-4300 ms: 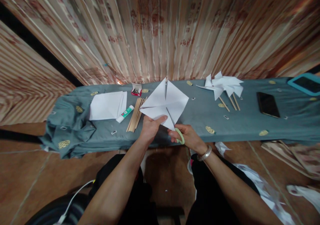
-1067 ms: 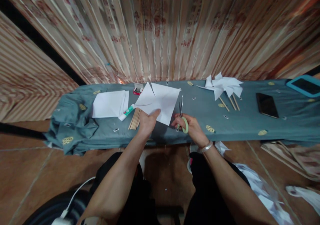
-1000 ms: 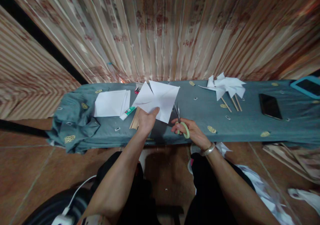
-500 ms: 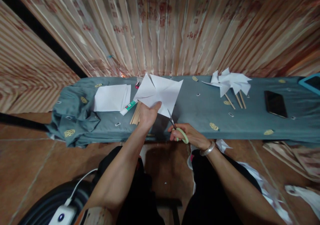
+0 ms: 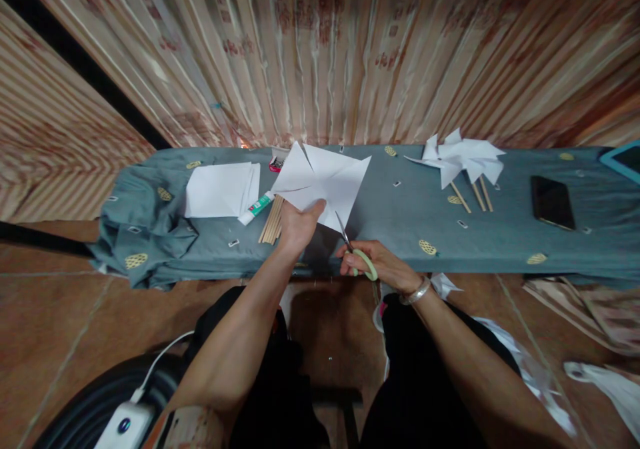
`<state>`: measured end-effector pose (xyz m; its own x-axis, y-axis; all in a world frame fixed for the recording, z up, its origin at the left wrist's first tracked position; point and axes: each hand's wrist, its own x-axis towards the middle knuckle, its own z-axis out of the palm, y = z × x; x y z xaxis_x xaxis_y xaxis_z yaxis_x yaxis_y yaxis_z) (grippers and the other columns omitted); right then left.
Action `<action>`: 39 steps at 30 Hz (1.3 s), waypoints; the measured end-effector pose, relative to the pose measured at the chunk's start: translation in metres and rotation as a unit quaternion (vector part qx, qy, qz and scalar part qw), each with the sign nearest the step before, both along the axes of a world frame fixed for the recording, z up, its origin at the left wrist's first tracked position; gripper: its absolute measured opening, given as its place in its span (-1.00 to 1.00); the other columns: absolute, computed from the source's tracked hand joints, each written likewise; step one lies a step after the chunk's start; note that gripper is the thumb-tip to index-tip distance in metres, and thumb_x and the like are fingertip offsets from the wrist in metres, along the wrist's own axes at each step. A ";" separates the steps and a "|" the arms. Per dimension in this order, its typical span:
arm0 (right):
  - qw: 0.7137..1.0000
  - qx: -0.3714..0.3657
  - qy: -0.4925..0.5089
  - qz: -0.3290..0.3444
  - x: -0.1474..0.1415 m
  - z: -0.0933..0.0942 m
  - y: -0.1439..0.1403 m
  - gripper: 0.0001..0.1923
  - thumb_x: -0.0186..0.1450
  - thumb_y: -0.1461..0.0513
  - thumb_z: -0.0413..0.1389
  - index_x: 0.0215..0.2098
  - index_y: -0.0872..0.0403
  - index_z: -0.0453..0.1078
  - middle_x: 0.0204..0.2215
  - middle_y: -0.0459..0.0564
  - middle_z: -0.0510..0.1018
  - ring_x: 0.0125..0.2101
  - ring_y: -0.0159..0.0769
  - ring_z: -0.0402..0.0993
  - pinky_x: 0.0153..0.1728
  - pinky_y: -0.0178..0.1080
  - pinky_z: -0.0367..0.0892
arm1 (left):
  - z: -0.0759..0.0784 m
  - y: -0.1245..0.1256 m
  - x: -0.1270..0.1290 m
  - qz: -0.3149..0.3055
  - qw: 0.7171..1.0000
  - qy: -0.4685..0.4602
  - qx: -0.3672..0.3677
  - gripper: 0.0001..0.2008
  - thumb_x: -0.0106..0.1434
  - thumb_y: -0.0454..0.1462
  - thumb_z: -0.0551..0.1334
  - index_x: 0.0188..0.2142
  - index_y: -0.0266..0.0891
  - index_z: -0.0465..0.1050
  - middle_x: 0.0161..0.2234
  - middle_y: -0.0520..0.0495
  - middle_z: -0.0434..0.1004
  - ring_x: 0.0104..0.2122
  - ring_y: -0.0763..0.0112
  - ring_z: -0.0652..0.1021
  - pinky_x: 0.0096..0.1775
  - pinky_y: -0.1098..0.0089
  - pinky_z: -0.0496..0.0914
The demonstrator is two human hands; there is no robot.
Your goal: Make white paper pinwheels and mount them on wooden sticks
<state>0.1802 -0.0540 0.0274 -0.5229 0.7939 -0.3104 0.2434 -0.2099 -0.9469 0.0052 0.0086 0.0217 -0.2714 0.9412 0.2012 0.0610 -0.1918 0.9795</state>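
My left hand (image 5: 301, 225) pinches the near edge of a white paper square (image 5: 340, 181), thumb on top. Slits run inward from the paper's far and left corners. In my right hand (image 5: 377, 262) is a pair of scissors (image 5: 369, 266) with pale green handles, its blades pointing up at the paper's near right corner. Beside my left hand lie several thin wooden sticks (image 5: 271, 221) and a green and white glue tube (image 5: 257, 208). A stack of white paper (image 5: 219, 190) rests farther left.
White paper pinwheels (image 5: 463, 156) on wooden sticks lie to the right on the cloth-covered bench (image 5: 390, 209), with a dark phone (image 5: 553, 201) beyond them. A small red box (image 5: 277, 160) sits behind the paper. Paper scraps (image 5: 525, 362) lie on the floor. A curtain (image 5: 320, 56) hangs behind the bench.
The view has shifted slightly. Both hands keep their grips, and the paper has tilted a little, with the scissors still at its near right corner.
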 end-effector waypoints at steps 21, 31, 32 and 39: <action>1.000 0.022 0.004 -0.002 0.000 -0.003 -0.001 -0.40 0.09 -0.24 0.17 -0.34 0.13 0.44 -0.51 -0.08 0.48 -0.51 -0.45 0.33 -0.48 -0.36 0.21 | 0.001 -0.002 -0.001 -0.008 1.000 -0.017 -0.009 -0.61 -0.03 -0.32 0.35 -0.14 -0.27 0.48 -0.20 -0.15 0.63 -0.17 0.17 0.60 0.01 0.19 0.45; 0.999 -0.007 0.022 -0.023 -0.004 -0.003 -0.001 -0.43 0.03 -0.20 0.26 -0.36 0.13 0.43 -0.56 -0.13 0.45 -0.56 -0.49 0.31 -0.54 -0.38 0.18 | -0.003 0.001 -0.005 0.015 1.000 -0.011 -0.021 -0.51 -0.03 -0.31 0.38 -0.05 -0.30 0.45 -0.19 -0.17 0.63 -0.16 0.14 0.61 0.02 0.16 0.46; 0.999 -0.007 0.024 -0.024 -0.004 -0.004 -0.001 -0.43 0.03 -0.20 0.26 -0.36 0.13 0.43 -0.56 -0.13 0.45 -0.57 -0.49 0.30 -0.54 -0.38 0.18 | -0.003 0.001 -0.005 0.015 1.000 -0.012 -0.022 -0.52 -0.03 -0.31 0.38 -0.06 -0.30 0.45 -0.19 -0.17 0.63 -0.16 0.14 0.61 0.01 0.16 0.46; 0.999 -0.016 0.035 -0.039 -0.006 -0.007 -0.001 -0.44 0.01 -0.18 0.28 -0.36 0.13 0.43 -0.60 -0.15 0.45 -0.59 -0.49 0.31 -0.52 -0.36 0.21 | 0.000 0.000 -0.006 0.020 1.000 -0.011 -0.015 -0.52 -0.03 -0.31 0.38 -0.06 -0.28 0.45 -0.19 -0.17 0.63 -0.15 0.12 0.61 0.02 0.15 0.46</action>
<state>0.1746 -0.0548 0.0205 -0.4818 0.8227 -0.3016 0.1590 -0.2564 -0.9534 -0.0007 0.0086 0.0218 -0.3124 0.9354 0.1658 0.0457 -0.1595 0.9861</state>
